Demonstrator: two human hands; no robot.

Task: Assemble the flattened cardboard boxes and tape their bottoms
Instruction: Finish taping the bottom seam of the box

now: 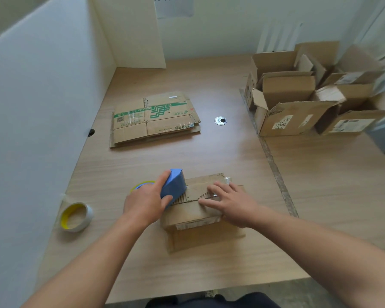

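A small cardboard box (193,215) stands bottom-up near the table's front edge, its flaps closed. My left hand (146,202) grips a blue tape dispenser (173,186) whose front end rests on the left part of the box's seam. My right hand (226,202) lies with spread fingers on the right side of the flaps, pressing them down. A strip of clear tape glints under its fingertips. A stack of flattened boxes (155,118) with green print lies further back on the table.
A loose roll of tape with a yellow core (76,216) sits at the front left. Several assembled open boxes (298,101) crowd the back right. A round metal grommet (220,120) is set in the wooden table (231,165). White partition walls stand left and behind.
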